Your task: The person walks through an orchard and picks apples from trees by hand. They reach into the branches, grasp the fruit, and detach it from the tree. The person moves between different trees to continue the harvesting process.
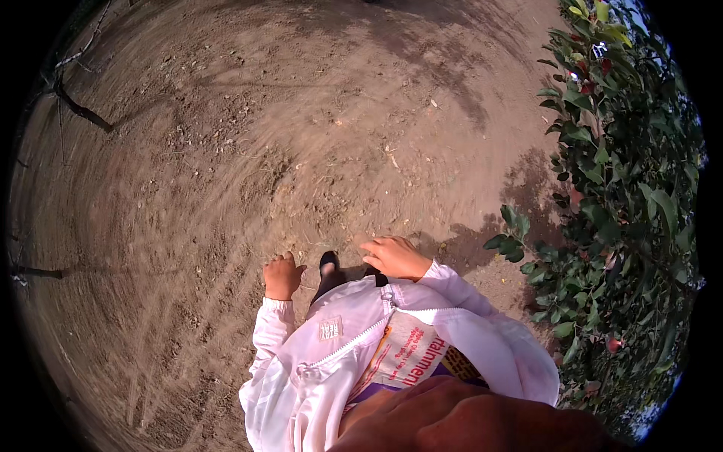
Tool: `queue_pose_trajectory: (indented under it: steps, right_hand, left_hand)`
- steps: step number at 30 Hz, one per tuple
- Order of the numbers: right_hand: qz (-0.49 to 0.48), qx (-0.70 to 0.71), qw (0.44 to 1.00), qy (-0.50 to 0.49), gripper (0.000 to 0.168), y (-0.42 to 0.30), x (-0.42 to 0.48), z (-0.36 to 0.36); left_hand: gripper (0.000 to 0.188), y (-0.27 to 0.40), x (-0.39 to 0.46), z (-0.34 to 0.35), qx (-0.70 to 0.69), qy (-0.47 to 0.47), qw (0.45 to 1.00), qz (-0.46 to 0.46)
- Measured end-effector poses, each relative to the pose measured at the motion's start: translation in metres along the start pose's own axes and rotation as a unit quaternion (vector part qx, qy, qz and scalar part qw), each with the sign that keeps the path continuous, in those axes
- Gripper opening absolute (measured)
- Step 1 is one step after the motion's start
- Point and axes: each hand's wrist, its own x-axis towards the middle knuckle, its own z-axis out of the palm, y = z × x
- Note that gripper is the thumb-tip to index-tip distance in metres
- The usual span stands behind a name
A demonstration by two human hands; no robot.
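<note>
My left hand (283,277) hangs in front of the jacket's hem, its thumb apart from the other fingers and nothing seen in it. To the right, my right hand (395,257) is stretched forward over the dirt with its fingers loosely spread, also without anything in it. Both wrists come out of the elastic cuffs of a thin white zip jacket (316,361), partly unzipped over a printed shirt (404,350). Below the hands, one dark shoe (329,261) shows on the ground; the other foot is mostly hidden by the jacket.
Leafy apple trees (610,237) line the right side, with a red apple (614,344) low among the leaves. One leafy branch (511,234) juts towards my right arm. Bare dirt ground (226,186) stretches ahead and left. Thin dark tree trunks (82,110) stand at the far left.
</note>
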Motion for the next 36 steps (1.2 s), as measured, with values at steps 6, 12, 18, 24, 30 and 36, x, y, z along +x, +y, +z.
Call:
queue_pose_trajectory:
  steps: [6,12,18,24,30,36]
  right_hand:
    - [0.097,0.0,0.974,-0.202,0.055,0.075,0.007,-0.002]
    - [0.084,0.04,0.993,-0.077,0.044,0.148,0.056,-0.05]
    - [0.255,-0.066,0.96,-0.092,0.038,0.323,0.059,-0.033]
    - [0.466,0.024,0.881,-0.084,0.034,0.46,-0.062,0.049]
    - [0.518,0.122,0.845,-0.046,0.033,0.501,-0.161,0.149]
    - [0.525,0.232,0.816,-0.061,0.032,0.486,-0.096,0.155]
  left_hand:
    - [0.053,0.068,0.056,-0.032,-0.014,-0.004,0.997,0.073]
    - [0.052,0.178,0.122,-0.055,-0.08,-0.129,0.974,0.169]
    - [0.038,0.251,0.219,-0.033,0.075,0.032,0.97,0.23]
    - [0.04,0.341,0.249,-0.045,-0.017,-0.028,0.909,0.416]
    - [0.047,0.381,0.281,0.006,-0.08,-0.298,0.825,0.473]
    - [0.052,0.392,0.337,-0.035,-0.057,-0.283,0.854,0.434]
